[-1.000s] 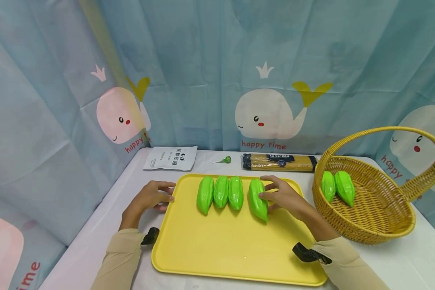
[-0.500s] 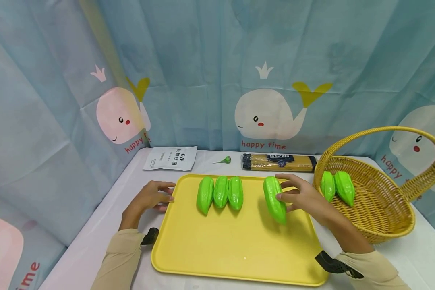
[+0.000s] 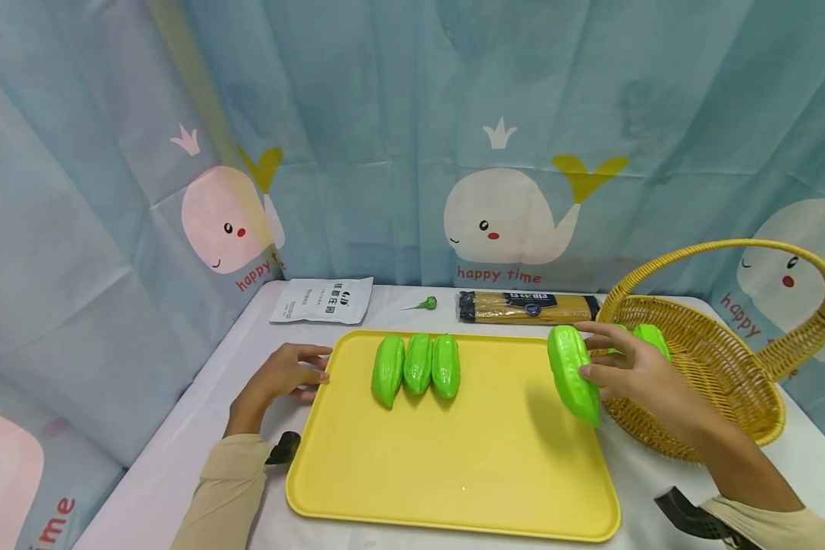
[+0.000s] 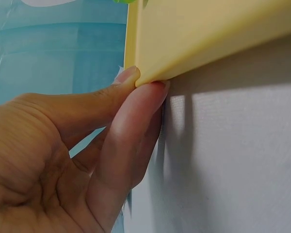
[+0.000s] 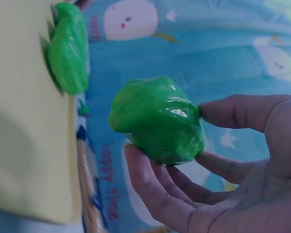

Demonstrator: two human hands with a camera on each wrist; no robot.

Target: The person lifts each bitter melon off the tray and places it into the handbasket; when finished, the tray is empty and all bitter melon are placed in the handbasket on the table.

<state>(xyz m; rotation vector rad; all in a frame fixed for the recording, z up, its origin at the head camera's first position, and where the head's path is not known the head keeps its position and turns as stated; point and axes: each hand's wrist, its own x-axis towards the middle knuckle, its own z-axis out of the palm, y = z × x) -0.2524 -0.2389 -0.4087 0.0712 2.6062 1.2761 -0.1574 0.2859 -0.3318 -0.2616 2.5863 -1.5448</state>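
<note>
My right hand [image 3: 642, 374] holds a glossy green star fruit [image 3: 572, 373], ridged and tapered, raised above the right side of the yellow tray [image 3: 447, 473]. In the right wrist view, thumb and fingertips grip this star fruit [image 5: 157, 119] from both sides. At the tray's left edge, my left hand [image 3: 290, 370] pinches the rim between thumb and finger; the left wrist view shows the thumb [image 4: 94, 104] against the tray rim [image 4: 148, 73]. Three more star fruits [image 3: 418, 365] lie side by side at the back of the tray.
A wicker basket [image 3: 756, 412] with a tall handle stands right of the tray, with green star fruits [image 3: 651, 338] inside, partly hidden by my right hand. Behind the tray lie a white pouch [image 3: 323, 300], a small green-headed item [image 3: 428, 303] and a packet of noodles [image 3: 525, 307].
My right hand has lifted the star fruit off the tray and carried it rightward, towards the basket. The left hand has stayed at the tray's left rim.
</note>
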